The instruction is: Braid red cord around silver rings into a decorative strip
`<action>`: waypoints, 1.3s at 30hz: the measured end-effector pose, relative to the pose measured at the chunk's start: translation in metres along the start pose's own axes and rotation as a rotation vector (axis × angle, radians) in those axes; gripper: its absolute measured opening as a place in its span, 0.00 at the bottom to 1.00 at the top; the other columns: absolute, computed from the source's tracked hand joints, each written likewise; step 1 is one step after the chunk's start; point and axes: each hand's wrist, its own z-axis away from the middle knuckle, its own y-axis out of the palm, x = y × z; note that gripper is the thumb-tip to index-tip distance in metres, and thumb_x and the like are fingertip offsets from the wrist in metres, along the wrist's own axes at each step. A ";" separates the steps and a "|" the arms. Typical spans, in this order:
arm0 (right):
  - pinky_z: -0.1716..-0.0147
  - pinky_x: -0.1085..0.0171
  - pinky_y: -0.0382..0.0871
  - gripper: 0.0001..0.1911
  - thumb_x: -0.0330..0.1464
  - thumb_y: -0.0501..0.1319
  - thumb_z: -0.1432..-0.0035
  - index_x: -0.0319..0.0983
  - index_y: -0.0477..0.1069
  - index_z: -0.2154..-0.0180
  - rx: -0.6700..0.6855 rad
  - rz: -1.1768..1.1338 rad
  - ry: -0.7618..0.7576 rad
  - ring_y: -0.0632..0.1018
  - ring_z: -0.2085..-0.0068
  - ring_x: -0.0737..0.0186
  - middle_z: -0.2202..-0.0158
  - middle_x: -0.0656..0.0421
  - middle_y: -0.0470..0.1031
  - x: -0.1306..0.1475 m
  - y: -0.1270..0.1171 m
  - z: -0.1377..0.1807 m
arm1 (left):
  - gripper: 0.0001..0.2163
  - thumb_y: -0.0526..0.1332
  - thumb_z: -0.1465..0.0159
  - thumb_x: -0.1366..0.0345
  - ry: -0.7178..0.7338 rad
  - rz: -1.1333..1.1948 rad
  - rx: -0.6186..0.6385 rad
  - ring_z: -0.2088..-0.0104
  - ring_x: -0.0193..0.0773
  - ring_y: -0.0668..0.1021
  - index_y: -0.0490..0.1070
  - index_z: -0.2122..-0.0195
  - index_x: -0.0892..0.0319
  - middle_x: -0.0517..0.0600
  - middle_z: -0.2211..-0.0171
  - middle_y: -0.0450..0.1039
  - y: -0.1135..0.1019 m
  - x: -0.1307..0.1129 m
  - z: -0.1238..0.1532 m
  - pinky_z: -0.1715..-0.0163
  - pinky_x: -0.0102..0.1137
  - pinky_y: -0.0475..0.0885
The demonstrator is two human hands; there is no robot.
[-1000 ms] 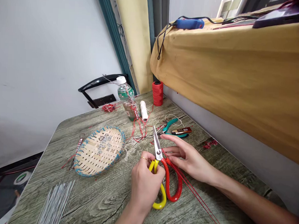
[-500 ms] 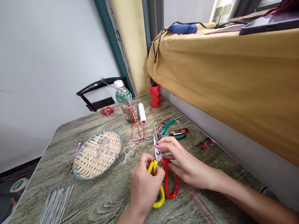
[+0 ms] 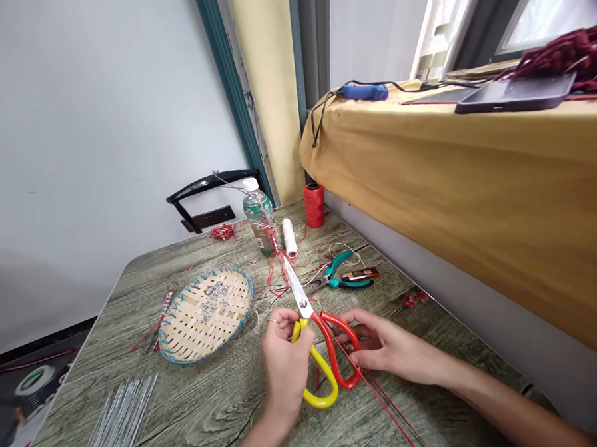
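Observation:
A pair of scissors [image 3: 304,305] with one yellow and one red handle lies in front of me, its blades pointing up and left and nearly closed together. My left hand [image 3: 285,356] pinches the yellow handle near the pivot. At the red handle, my right hand [image 3: 379,344] has its thumb on the loop and its fingers curled around behind it, partly hidden. Red cord [image 3: 393,415] runs from beside the right fingers down to the lower right. Beyond the blades lie teal-handled pliers [image 3: 339,269].
A woven basket [image 3: 177,337] holds small shiny pieces on the left. Metal wires [image 3: 123,411] lie in front of it. A bottle [image 3: 259,215], a white thread spool [image 3: 288,237] and a red spool [image 3: 314,205] stand or lie behind. A cloth-covered ledge [image 3: 456,165] borders the right.
My right hand has moved down from the blades to the red handle. The scissors have tilted left and the handles sit wider apart. The view has shifted slightly.

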 end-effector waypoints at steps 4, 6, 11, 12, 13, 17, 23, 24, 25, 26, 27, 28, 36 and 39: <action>0.61 0.63 0.69 0.10 0.36 0.52 0.41 0.36 0.63 0.61 -0.092 0.071 -0.004 0.74 0.61 0.63 0.63 0.56 0.71 0.000 0.006 0.001 | 0.06 0.54 0.50 0.72 -0.089 0.035 -0.032 0.82 0.28 0.65 0.58 0.71 0.57 0.40 0.80 0.61 0.004 0.004 -0.006 0.82 0.23 0.63; 0.64 0.63 0.70 0.11 0.36 0.51 0.40 0.36 0.63 0.59 -0.129 0.127 -0.004 0.74 0.65 0.64 0.65 0.57 0.71 -0.003 0.008 -0.001 | 0.05 0.54 0.49 0.71 -0.123 0.023 -0.026 0.83 0.28 0.65 0.58 0.71 0.57 0.40 0.80 0.61 0.005 0.008 -0.009 0.83 0.23 0.62; 0.60 0.58 0.66 0.12 0.33 0.53 0.42 0.36 0.65 0.57 -0.264 0.351 -0.031 0.72 0.61 0.59 0.61 0.53 0.71 -0.008 0.004 -0.003 | 0.04 0.55 0.48 0.69 -0.166 -0.083 0.001 0.79 0.31 0.69 0.59 0.71 0.58 0.43 0.78 0.64 0.001 0.021 -0.012 0.81 0.25 0.64; 0.58 0.57 0.64 0.12 0.33 0.53 0.42 0.36 0.66 0.57 -0.291 0.397 -0.041 0.71 0.59 0.58 0.60 0.52 0.70 -0.008 0.003 -0.003 | 0.04 0.55 0.48 0.69 -0.168 -0.117 0.007 0.78 0.32 0.70 0.59 0.71 0.58 0.44 0.77 0.65 -0.001 0.024 -0.012 0.79 0.26 0.65; 0.56 0.57 0.62 0.12 0.32 0.53 0.42 0.36 0.67 0.57 -0.306 0.437 -0.052 0.71 0.58 0.57 0.59 0.52 0.69 -0.008 0.002 -0.002 | 0.04 0.55 0.48 0.69 -0.167 -0.156 0.014 0.76 0.33 0.71 0.59 0.71 0.58 0.45 0.75 0.66 -0.004 0.025 -0.012 0.77 0.27 0.66; 0.58 0.60 0.63 0.10 0.30 0.53 0.42 0.38 0.70 0.61 -0.285 0.519 -0.083 0.71 0.60 0.60 0.61 0.55 0.71 -0.009 0.001 -0.006 | 0.04 0.56 0.48 0.68 -0.145 -0.368 0.067 0.73 0.38 0.72 0.60 0.71 0.57 0.47 0.74 0.67 -0.021 0.024 -0.009 0.73 0.30 0.64; 0.62 0.63 0.65 0.09 0.29 0.53 0.42 0.38 0.71 0.64 -0.272 0.564 -0.099 0.72 0.62 0.61 0.64 0.56 0.72 -0.016 -0.005 -0.020 | 0.04 0.56 0.49 0.70 -0.087 -0.650 0.152 0.76 0.38 0.69 0.61 0.77 0.56 0.46 0.75 0.65 -0.047 0.014 0.000 0.73 0.31 0.58; 0.62 0.63 0.65 0.09 0.29 0.52 0.42 0.38 0.71 0.64 -0.273 0.569 -0.104 0.73 0.63 0.61 0.64 0.56 0.72 -0.016 -0.006 -0.023 | 0.04 0.55 0.49 0.71 -0.064 -0.701 0.169 0.76 0.38 0.69 0.61 0.77 0.56 0.47 0.73 0.65 -0.049 0.013 0.002 0.73 0.31 0.57; 0.62 0.63 0.65 0.09 0.29 0.52 0.42 0.38 0.71 0.64 -0.274 0.573 -0.110 0.73 0.63 0.61 0.65 0.56 0.72 -0.016 -0.007 -0.026 | 0.03 0.55 0.48 0.71 -0.036 -0.771 0.198 0.75 0.37 0.70 0.61 0.76 0.56 0.48 0.71 0.65 -0.051 0.012 0.004 0.73 0.31 0.57; 0.62 0.63 0.65 0.09 0.29 0.53 0.43 0.38 0.71 0.64 -0.276 0.577 -0.118 0.73 0.63 0.61 0.65 0.56 0.72 -0.015 -0.009 -0.029 | 0.03 0.54 0.47 0.71 -0.007 -0.856 0.240 0.75 0.38 0.70 0.62 0.75 0.57 0.49 0.69 0.65 -0.052 0.010 0.005 0.74 0.31 0.57; 0.62 0.62 0.65 0.09 0.29 0.53 0.43 0.38 0.71 0.64 -0.279 0.581 -0.125 0.73 0.63 0.61 0.65 0.56 0.72 -0.013 -0.010 -0.033 | 0.03 0.52 0.46 0.71 0.021 -0.948 0.294 0.75 0.38 0.71 0.64 0.74 0.57 0.50 0.69 0.66 -0.053 0.008 0.006 0.75 0.31 0.57; 0.62 0.62 0.65 0.09 0.29 0.53 0.43 0.39 0.71 0.64 -0.284 0.584 -0.132 0.73 0.63 0.61 0.65 0.56 0.73 -0.011 -0.012 -0.038 | 0.05 0.51 0.46 0.71 0.043 -1.035 0.350 0.75 0.40 0.72 0.65 0.72 0.57 0.51 0.69 0.67 -0.053 0.005 0.006 0.75 0.31 0.56; 0.66 0.61 0.70 0.11 0.32 0.53 0.40 0.36 0.68 0.58 -0.332 0.503 -0.096 0.74 0.66 0.62 0.64 0.56 0.73 0.021 -0.030 -0.127 | 0.05 0.55 0.46 0.67 -0.014 -0.675 0.299 0.77 0.39 0.71 0.69 0.76 0.56 0.47 0.78 0.69 -0.054 -0.029 -0.046 0.75 0.31 0.58; 0.61 0.57 0.70 0.15 0.34 0.55 0.40 0.36 0.64 0.52 -0.353 0.491 -0.062 0.73 0.58 0.61 0.54 0.54 0.68 0.029 -0.028 -0.168 | 0.06 0.54 0.44 0.65 -0.085 -0.479 0.241 0.80 0.37 0.72 0.69 0.69 0.57 0.44 0.83 0.67 -0.050 -0.033 -0.081 0.79 0.28 0.61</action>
